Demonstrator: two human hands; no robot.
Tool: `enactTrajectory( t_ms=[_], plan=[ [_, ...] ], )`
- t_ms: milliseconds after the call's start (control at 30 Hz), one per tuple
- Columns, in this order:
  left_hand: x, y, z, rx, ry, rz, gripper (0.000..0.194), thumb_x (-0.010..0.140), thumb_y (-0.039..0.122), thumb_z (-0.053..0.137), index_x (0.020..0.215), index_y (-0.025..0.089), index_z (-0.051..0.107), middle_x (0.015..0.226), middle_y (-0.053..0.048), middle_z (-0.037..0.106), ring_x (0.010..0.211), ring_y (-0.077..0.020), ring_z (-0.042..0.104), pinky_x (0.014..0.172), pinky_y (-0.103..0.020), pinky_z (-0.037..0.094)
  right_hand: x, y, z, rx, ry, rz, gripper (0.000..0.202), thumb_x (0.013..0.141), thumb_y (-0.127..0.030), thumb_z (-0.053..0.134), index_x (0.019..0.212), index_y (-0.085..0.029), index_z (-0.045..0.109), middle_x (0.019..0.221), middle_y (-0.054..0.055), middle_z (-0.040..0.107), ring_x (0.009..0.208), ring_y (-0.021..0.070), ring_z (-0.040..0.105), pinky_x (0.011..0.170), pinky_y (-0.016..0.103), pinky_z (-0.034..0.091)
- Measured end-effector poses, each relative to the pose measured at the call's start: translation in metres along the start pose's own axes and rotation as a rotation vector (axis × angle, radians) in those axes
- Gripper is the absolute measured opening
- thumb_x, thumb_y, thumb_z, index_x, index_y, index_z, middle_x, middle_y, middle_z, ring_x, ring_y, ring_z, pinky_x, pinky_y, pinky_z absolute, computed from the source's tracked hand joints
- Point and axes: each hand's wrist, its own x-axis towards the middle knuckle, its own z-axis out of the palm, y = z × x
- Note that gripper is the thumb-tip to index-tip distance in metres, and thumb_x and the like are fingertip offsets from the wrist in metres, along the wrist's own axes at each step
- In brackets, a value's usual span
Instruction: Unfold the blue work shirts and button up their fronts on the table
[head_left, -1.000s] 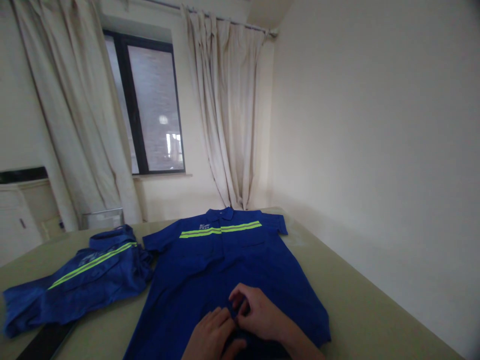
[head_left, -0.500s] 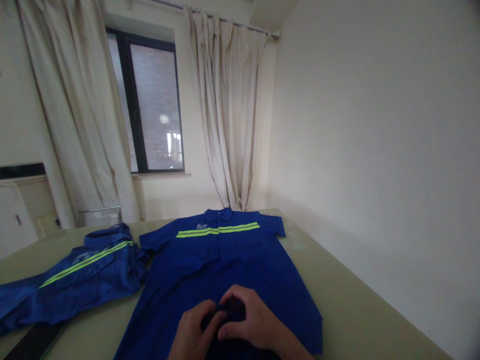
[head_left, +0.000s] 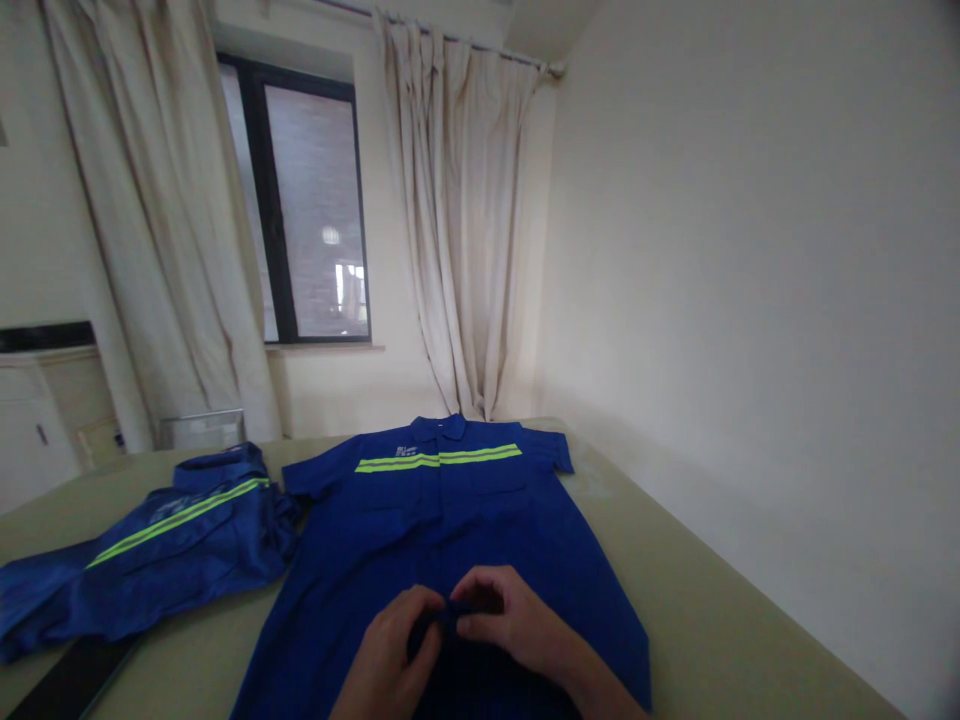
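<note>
A blue short-sleeved work shirt (head_left: 352, 560) lies face up with its collar toward the window and a yellow-green reflective band across the chest. Low on its front, my left hand (head_left: 397, 640) pinches the shirt's fabric between thumb and fingers. Close beside it, my right hand (head_left: 517, 620) grips the same bit of cloth, thumb and fingertips curled together. The fingertips of both hands nearly meet along the front opening. Whether a button sits between them is too dark to make out.
Left of the shirt lies a second, crumpled blue work garment (head_left: 180, 550) with a similar band. A flat black object (head_left: 79, 675) is partly under it. Everything rests on a greenish table (head_left: 720, 620) along a pale wall (head_left: 750, 300). Curtains (head_left: 465, 220) hang by the window (head_left: 315, 210).
Both hands have shifted slightly, and the fingertips have drawn a little apart around the pinched cloth. The shirt lies almost as before; the view has moved slightly.
</note>
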Motion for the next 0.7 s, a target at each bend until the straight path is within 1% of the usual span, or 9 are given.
enactTrajectory(
  t_ms=[67,133,167,233,300,400,567,700],
  plan=[
    [-0.001,-0.003,0.004,0.018,0.061,-0.008,0.017,0.093,0.024,0.053,0.097,0.025,0.069,0.095,-0.004,0.075,0.089,-0.0194,0.071,0.081,-0.027,0.055,0.001,0.002,0.003,0.007,0.023,0.008,0.029,0.070,-0.032,0.084,0.095,-0.022,0.075,0.082,-0.003,0.066,0.079,0.0161,0.056,0.072,0.025,0.042],
    [-0.001,-0.010,0.007,0.032,0.126,0.001,0.017,0.092,0.024,0.055,0.096,0.026,0.071,0.095,-0.004,0.076,0.090,-0.0203,0.072,0.080,-0.028,0.056,0.002,0.004,0.010,-0.031,0.091,0.016,0.025,0.069,-0.032,0.085,0.089,-0.021,0.073,0.077,-0.004,0.064,0.075,0.0153,0.053,0.069,0.025,0.040],
    [-0.002,-0.014,0.009,0.033,0.147,0.017,0.017,0.092,0.025,0.056,0.097,0.027,0.072,0.095,-0.004,0.076,0.090,-0.0206,0.072,0.080,-0.028,0.057,0.003,0.005,0.013,-0.058,0.132,0.014,0.023,0.069,-0.031,0.084,0.086,-0.021,0.072,0.075,-0.004,0.062,0.074,0.0151,0.053,0.068,0.024,0.039],
    [-0.002,-0.021,0.010,0.016,0.151,0.045,0.020,0.093,0.027,0.056,0.100,0.029,0.074,0.096,-0.004,0.078,0.091,-0.0206,0.073,0.080,-0.027,0.058,0.005,0.007,0.020,-0.091,0.203,0.002,0.021,0.070,-0.033,0.084,0.081,-0.021,0.071,0.071,-0.004,0.060,0.072,0.0150,0.052,0.066,0.025,0.038],
    [-0.002,-0.022,0.009,-0.024,0.118,0.035,0.021,0.095,0.032,0.055,0.102,0.030,0.075,0.096,-0.003,0.079,0.090,-0.0198,0.074,0.081,-0.026,0.057,0.006,0.009,0.025,-0.071,0.250,-0.016,0.023,0.071,-0.037,0.083,0.078,-0.020,0.069,0.068,-0.004,0.059,0.071,0.0151,0.051,0.064,0.025,0.037],
    [-0.001,-0.014,0.003,-0.102,0.055,-0.027,0.022,0.097,0.035,0.054,0.099,0.028,0.075,0.093,-0.001,0.079,0.087,-0.0179,0.073,0.080,-0.023,0.055,0.010,0.014,0.026,0.007,0.273,-0.034,0.029,0.070,-0.042,0.084,0.077,-0.020,0.067,0.068,-0.004,0.058,0.070,0.0149,0.051,0.064,0.025,0.038],
    [0.004,0.006,-0.010,-0.183,-0.032,-0.075,0.023,0.094,0.031,0.054,0.086,0.024,0.075,0.081,0.000,0.076,0.080,-0.0170,0.070,0.073,-0.022,0.050,0.012,0.019,0.023,0.097,0.253,-0.018,0.039,0.060,-0.044,0.090,0.074,-0.019,0.064,0.072,-0.003,0.062,0.072,0.0156,0.055,0.066,0.026,0.041],
    [0.005,0.009,-0.020,-0.221,-0.088,-0.078,0.022,0.090,0.030,0.057,0.080,0.022,0.074,0.077,-0.001,0.074,0.076,-0.0171,0.066,0.071,-0.022,0.049,0.010,0.014,0.026,0.174,0.208,-0.008,0.043,0.055,-0.043,0.093,0.074,-0.019,0.063,0.070,-0.004,0.061,0.069,0.0143,0.053,0.064,0.025,0.039]
  ],
)
